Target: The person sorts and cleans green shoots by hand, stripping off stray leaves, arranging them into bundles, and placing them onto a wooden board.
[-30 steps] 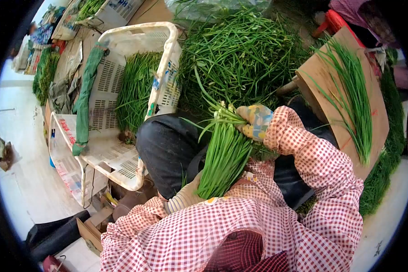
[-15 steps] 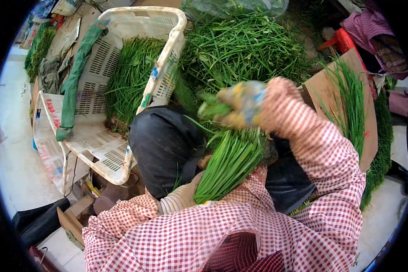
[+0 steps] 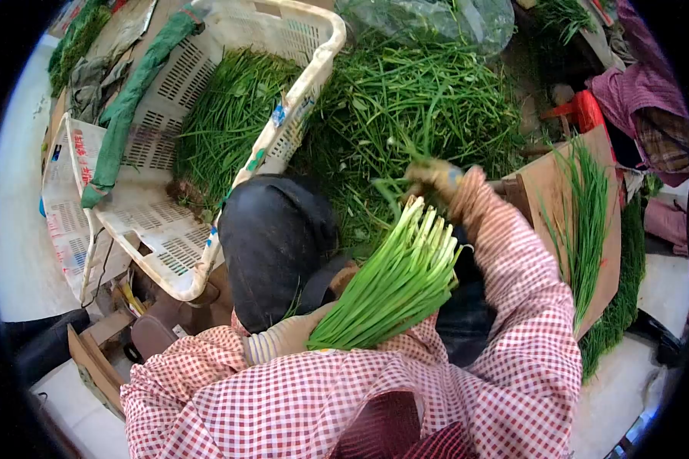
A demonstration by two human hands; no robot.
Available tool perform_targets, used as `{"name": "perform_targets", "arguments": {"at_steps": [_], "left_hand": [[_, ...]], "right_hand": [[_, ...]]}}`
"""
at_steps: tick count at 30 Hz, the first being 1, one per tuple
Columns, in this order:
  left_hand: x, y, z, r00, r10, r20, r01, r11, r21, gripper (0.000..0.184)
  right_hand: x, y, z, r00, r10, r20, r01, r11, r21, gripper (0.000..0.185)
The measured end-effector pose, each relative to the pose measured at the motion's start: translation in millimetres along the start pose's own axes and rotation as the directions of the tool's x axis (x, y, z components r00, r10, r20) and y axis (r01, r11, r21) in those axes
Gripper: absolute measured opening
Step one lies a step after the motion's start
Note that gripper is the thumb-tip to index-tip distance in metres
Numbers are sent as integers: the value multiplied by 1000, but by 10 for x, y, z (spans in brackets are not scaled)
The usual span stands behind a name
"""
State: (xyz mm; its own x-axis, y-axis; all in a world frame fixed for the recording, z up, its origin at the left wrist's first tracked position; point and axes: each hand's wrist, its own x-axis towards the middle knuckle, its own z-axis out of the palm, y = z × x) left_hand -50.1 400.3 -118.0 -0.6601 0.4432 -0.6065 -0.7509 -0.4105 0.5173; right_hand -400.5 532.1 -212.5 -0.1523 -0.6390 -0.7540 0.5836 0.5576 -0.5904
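Note:
A thick bunch of garlic chives lies tilted across my lap, pale cut ends up and to the right, green leaf tips toward my body. My gloved left hand is closed around its leafy lower part; the leaves hide most of the fingers. Just beyond the pale ends is my gloved right hand, partly smeared by motion. Blurred green strands hang beside its fingertips, and whether they are gripped does not show. Behind that hand spreads a big heap of loose chives.
At my left a white plastic basket holds more chives, with a green wrapped strip along its edge. A cardboard sheet at my right carries a small chive bundle. Clear plastic sheeting lies behind the heap.
My right hand has moved right and slightly down from over the heap, uncovering the bunch's pale ends. My left hand still holds the bunch. The view has shifted slightly.

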Motion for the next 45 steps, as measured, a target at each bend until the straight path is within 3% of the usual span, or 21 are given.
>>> {"name": "perform_targets", "arguments": {"at_steps": [2, 3, 5, 7, 9, 10, 11, 18, 20, 21, 23, 29, 31, 33, 34, 35, 37, 38, 41, 44, 45], "left_hand": [[-38, -55, -47, 999, 14, 44, 3, 931, -366, 49], [-58, -147, -126, 997, 20, 70, 10, 912, -409, 47], [-89, -333, -326, 994, -2, 112, 49, 910, -412, 50], [-199, -72, -306, 976, 108, 187, -148, 965, 215, 59], [-154, -19, -262, 974, 172, 144, -208, 934, 292, 63], [-153, 25, -243, 978, 171, 118, -201, 921, 333, 63], [-161, 51, -218, 981, 163, 103, -190, 914, 358, 63], [-277, 134, -112, 990, 142, 13, -128, 853, 507, 61], [-307, 138, -82, 988, 154, -6, -126, 823, 553, 60], [-320, 143, -73, 987, 158, -11, -123, 806, 579, 60], [-320, 150, -45, 985, 170, -19, -120, 764, 634, 59], [-183, 42, -208, 946, 298, 126, -259, 464, 847, 60], [-175, 85, -194, 964, 251, 85, -215, 550, 807, 62], [-188, 67, -184, 978, 204, 46, -167, 629, 759, 64], [-222, -7, -190, 944, 328, 42, -272, 698, 663, 67], [-255, -88, -214, 895, 446, 18, -380, 741, 554, 71], [-278, -220, -470, 922, 362, 136, -385, 833, 397, 74], [-281, -196, -519, 912, 346, 221, -408, 822, 397, 74], [-186, -114, -425, 969, 211, 125, -241, 917, 317, 77], [-130, -157, -442, 981, 154, 120, -175, 965, 193, 82], [-142, -165, -493, 981, 148, 128, -167, 974, 152, 84]], "right_hand": [[-111, 46, 418, 969, -109, 222, 103, 994, 40, 33], [56, 260, 456, 784, -297, 546, 88, 923, 376, 41], [-578, -94, 772, 952, -159, 260, -19, 820, 573, 48], [-772, -196, 813, 832, -369, 415, -39, 706, 707, 66], [-771, -167, 739, 881, -295, 370, 86, 869, 488, 58], [-759, -221, 726, 892, -371, 257, 367, 928, 68, 46], [-958, -336, 742, 916, -338, 216, 368, 922, -118, 40], [-383, 85, 751, 808, -580, -102, 588, 783, 203, 38], [-444, -71, 726, 877, -452, -166, 481, 830, 283, 35], [-514, -135, 699, 880, -380, -286, 344, 923, -171, 32], [-254, -18, 558, 826, -532, -187, 508, 846, -163, 32], [-483, 194, 521, 680, -599, -423, 614, 780, -117, 38], [-217, 265, 247, 617, -648, -445, 634, 746, -207, 41], [-196, 303, -239, 629, -615, -475, 279, 749, -601, 38], [-284, 320, -402, 628, -607, -487, 136, 701, -700, 39], [-625, 234, -498, 638, -636, -435, 342, 740, -580, 41], [-1353, 21, -540, 645, -693, -323, 659, 718, -225, 45], [-1588, -33, -434, 686, -700, -198, 673, 714, -193, 49], [-1581, 2, 450, 722, -579, 378, 685, 522, -509, 61], [-1508, 180, 914, 460, -804, 377, 636, 2, -772, 41], [-1303, 204, 920, 452, -812, 369, 638, 5, -770, 41]]}}
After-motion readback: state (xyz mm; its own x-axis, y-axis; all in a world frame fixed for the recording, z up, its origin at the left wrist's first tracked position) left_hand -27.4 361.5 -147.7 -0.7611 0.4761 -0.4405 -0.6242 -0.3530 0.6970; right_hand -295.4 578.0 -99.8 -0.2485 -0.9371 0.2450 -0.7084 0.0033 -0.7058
